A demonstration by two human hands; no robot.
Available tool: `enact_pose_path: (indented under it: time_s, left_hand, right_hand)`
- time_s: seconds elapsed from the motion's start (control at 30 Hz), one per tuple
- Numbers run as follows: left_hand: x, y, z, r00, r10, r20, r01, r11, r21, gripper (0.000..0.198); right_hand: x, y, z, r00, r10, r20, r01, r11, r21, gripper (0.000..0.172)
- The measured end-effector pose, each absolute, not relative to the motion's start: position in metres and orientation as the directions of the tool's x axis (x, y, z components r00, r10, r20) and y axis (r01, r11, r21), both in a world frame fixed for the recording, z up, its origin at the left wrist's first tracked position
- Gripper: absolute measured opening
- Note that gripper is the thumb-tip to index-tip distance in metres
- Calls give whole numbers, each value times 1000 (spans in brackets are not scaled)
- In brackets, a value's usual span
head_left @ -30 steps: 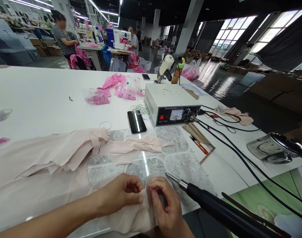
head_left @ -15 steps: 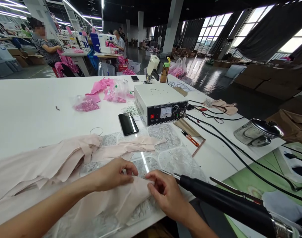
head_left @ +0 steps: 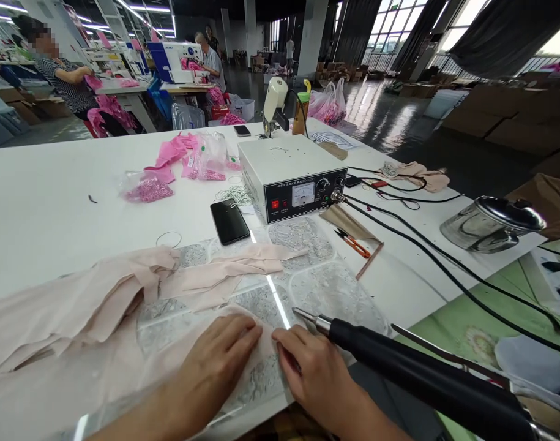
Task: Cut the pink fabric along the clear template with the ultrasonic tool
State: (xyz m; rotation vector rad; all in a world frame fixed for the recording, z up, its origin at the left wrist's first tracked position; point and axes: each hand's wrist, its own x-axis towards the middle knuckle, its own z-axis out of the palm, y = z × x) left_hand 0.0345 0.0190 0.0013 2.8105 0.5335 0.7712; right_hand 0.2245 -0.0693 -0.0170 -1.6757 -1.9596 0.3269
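Observation:
A thin, pale pink piece of fabric (head_left: 265, 348) lies across the marble-patterned mat (head_left: 321, 291) at the front edge of the table. My left hand (head_left: 220, 358) rests palm down on it, its closed fingers holding the far edge. Close beside, my right hand (head_left: 314, 364) pinches the right end of the same edge between thumb and fingers. Just beyond my right hand, the metal tip of a black handheld tool (head_left: 399, 361) points left over the mat. Strips of similar pink fabric (head_left: 224, 272) and a larger pile (head_left: 87, 300) lie farther off and to the left.
A white control box (head_left: 302, 199) stands behind the mat, with black cables (head_left: 408, 248) running right. Nearby lie a phone (head_left: 230, 222), orange thread snips (head_left: 353, 243) and bags of pink pieces (head_left: 149, 187). A lidded steel mug (head_left: 488, 226) sits near the right edge.
My left hand has turned palm down and closed over the fabric edge. The fabric has been drawn flatter toward me. The view has shifted slightly.

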Motion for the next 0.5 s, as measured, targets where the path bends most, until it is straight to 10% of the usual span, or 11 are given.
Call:
enact_pose_path:
  time_s: [0.5]
  left_hand:
    - [17,33,-14,921,210,328,203,-978,55,38]
  right_hand:
    - [232,-74,-19,-269,895,357,905,361,-224,37]
